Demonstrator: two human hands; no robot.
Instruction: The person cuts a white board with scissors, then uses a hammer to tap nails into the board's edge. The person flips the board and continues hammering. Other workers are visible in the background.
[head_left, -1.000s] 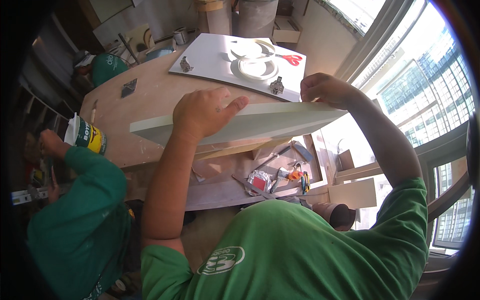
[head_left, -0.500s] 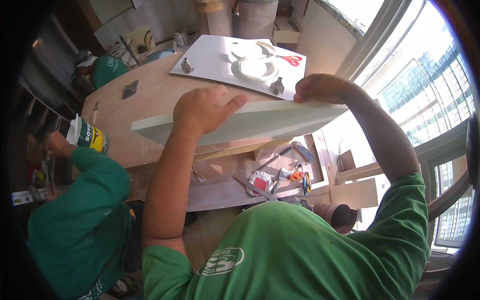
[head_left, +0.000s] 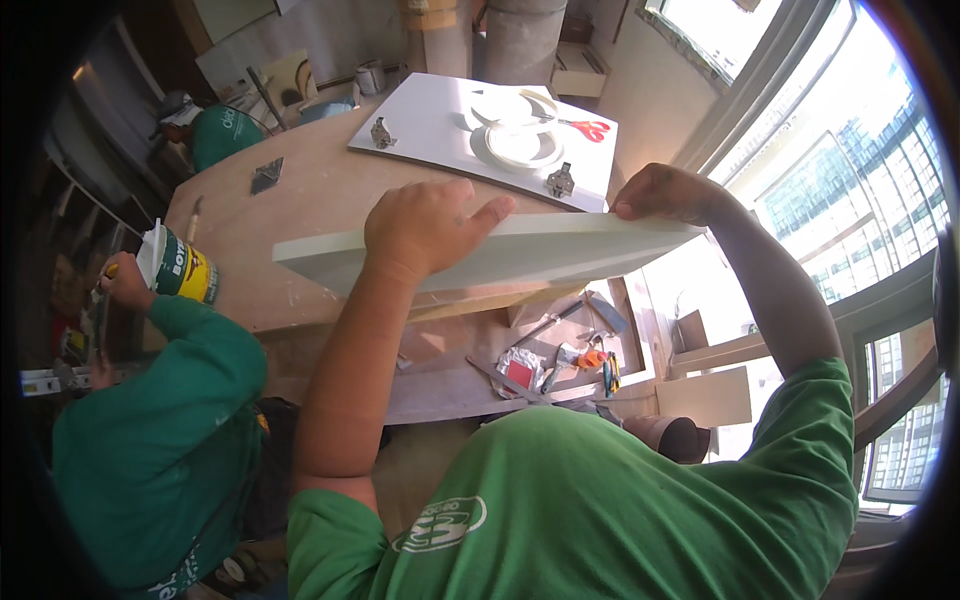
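Note:
A white board (head_left: 520,265) stands on its long edge along the near side of a wooden worktable (head_left: 310,200), its broad face toward me. My left hand (head_left: 425,228) is closed over its top edge left of the middle, thumb pointing right and the fingers partly hidden. Near the right end, my right hand (head_left: 660,194) pinches the same edge with bent fingers. Beyond lies a flat white panel (head_left: 425,125). It carries a metal hinge (head_left: 381,133) at the left, another hinge (head_left: 560,181) near the right corner, rolls of white edging tape (head_left: 497,155), and red-handled scissors (head_left: 592,130).
At left a co-worker in a green sleeve (head_left: 205,335) works beside a bucket (head_left: 205,275). Another person (head_left: 225,135) bends at the far left. Below the board, several hand tools and pliers (head_left: 611,375) lie on a lower surface. Large windows (head_left: 850,180) line the right.
The whole view has shifted slightly. Both hands sit a little farther right and lower in the picture, still on the board. The co-worker's hand has moved slightly.

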